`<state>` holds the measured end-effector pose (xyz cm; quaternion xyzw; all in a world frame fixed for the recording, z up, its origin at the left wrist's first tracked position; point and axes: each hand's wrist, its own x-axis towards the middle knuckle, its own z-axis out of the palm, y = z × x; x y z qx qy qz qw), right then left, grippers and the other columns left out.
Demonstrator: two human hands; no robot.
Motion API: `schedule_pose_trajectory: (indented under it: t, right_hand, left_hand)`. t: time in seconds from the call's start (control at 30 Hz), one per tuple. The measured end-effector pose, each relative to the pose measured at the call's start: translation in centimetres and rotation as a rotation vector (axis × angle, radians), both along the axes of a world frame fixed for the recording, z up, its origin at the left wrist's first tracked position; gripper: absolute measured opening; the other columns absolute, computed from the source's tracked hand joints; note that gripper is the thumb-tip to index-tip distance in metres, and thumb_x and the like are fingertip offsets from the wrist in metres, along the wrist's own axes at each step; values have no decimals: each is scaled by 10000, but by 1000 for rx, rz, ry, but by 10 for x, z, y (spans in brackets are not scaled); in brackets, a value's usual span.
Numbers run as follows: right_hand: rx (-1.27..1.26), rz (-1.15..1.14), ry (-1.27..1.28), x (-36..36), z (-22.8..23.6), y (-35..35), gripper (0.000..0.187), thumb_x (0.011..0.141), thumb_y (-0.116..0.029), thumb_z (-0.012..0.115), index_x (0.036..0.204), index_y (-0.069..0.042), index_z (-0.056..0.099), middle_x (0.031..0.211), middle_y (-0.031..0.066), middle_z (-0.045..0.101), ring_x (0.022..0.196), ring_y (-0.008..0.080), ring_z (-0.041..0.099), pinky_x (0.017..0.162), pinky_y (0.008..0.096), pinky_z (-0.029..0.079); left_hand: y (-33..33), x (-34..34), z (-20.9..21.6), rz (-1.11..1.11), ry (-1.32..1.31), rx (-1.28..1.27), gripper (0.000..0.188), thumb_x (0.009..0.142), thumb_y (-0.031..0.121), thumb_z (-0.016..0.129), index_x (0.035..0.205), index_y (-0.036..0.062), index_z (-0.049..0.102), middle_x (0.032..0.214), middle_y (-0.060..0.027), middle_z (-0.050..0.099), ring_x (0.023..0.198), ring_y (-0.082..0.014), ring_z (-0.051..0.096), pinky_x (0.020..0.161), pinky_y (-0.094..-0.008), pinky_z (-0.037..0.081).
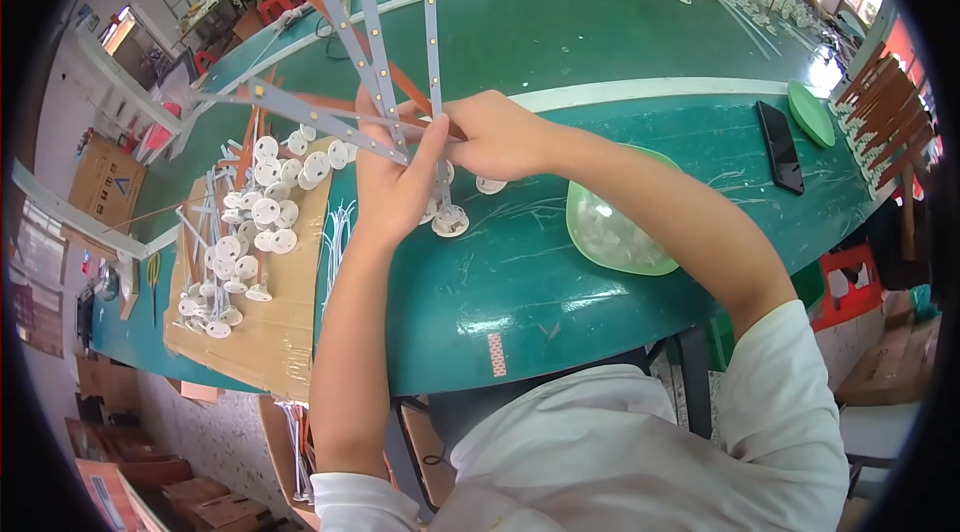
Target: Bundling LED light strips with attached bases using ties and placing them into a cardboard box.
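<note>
In front of me, my left hand [388,177] is closed around several pale LED strips [376,37] that fan out upward and to the left. My right hand [502,135] meets it from the right, with its fingers closed at the same bundle. Orange-brown strips [408,87] cross among the pale ones. White round end caps [451,221] hang below the hands, close to the table top. Which strips each finger grips is partly hidden.
Left, a cardboard sheet [290,332] bears a pile of capped strips [265,212]. White wires [336,242] lie beside it. To the right are a green bowl [622,232] of clear small pieces, a black phone [780,147] and a green dish [810,115]. Capped strips stand at the far edge.
</note>
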<state>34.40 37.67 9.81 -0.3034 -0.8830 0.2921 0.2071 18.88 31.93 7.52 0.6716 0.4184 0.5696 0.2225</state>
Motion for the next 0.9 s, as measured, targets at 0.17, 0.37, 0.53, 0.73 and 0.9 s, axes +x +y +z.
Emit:
schedule_pose_trajectory:
  t: [0.17,0.37,0.53,0.73,0.9]
  right_hand:
    - [2,223,218,-1,1,-15,631,749,-227,679,1315,-72,444,937,163,663,827,295,656,736,372,518]
    - [152,33,324,-44,-3,-30,430,685,-231,702,1036,-21,571,864,175,662,793,349,644,735,370,526]
    - [45,-93,396,-52,-6,-36,293,714,-200,697,913,-17,583,782,168,649,725,336,643,697,389,509]
    - [-63,-307,574,-73,22,-31,176,806,-138,673,865,-25,551,672,56,592,614,153,589,597,305,470]
    - [-220,-357,663,-83,40,-13,178,841,-170,666,810,-43,545,646,29,550,582,131,532,562,308,432]
  left_hand:
    - [-7,12,11,-90,-161,0,698,909,145,611,1432,-11,176,1350,-158,428,1156,-211,530,939,-368,444]
    - [-12,-8,11,-20,-83,94,794,916,241,576,1500,51,73,1521,-191,221,1377,-351,275,1130,-462,215]
    - [-23,-39,27,235,590,420,921,801,393,651,1453,-65,188,1504,-221,244,1353,-387,305,1112,-477,220]
    - [-48,-81,51,594,218,481,727,775,281,707,1352,-38,399,1123,-212,602,1057,-329,571,950,-435,398]
    - [-61,-225,52,1242,282,60,472,811,369,711,988,-61,626,959,-169,669,908,-243,630,834,-337,472]
